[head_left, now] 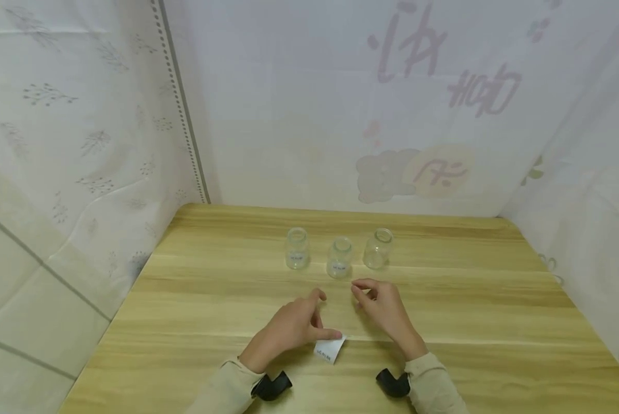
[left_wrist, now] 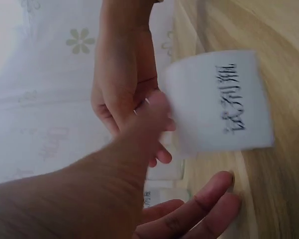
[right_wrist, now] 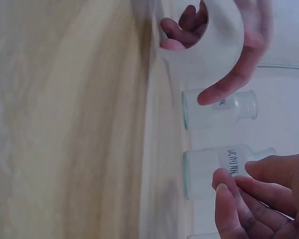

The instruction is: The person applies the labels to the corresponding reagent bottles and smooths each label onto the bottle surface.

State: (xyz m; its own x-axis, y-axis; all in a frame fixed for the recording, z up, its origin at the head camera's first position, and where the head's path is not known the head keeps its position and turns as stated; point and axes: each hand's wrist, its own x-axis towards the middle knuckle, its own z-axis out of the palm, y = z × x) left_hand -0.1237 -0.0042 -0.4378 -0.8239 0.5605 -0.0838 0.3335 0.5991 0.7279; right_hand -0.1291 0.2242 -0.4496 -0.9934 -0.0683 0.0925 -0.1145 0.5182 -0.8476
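My left hand (head_left: 295, 326) carries a white label (head_left: 327, 351) at the tip of its straight thumb, with the other fingers spread away from it. The label bears black characters (left_wrist: 231, 99) and bends into a curve in the right wrist view. My right hand (head_left: 388, 309) hovers past the label, fingers loosely bent and thumb close to the forefinger, with nothing visible between them. Beyond the hands stand three clear glass bottles: the left bottle (head_left: 297, 247) and the middle bottle (head_left: 338, 256) wear white labels, while the right bottle (head_left: 375, 253) shows none.
The bottles stand upright on a wood-grain table (head_left: 226, 276). Patterned pale cloth (head_left: 278, 115) hangs behind it and along both sides. A black wrist mount sits by each sleeve, one on the left (head_left: 272, 386) and one on the right (head_left: 393, 384).
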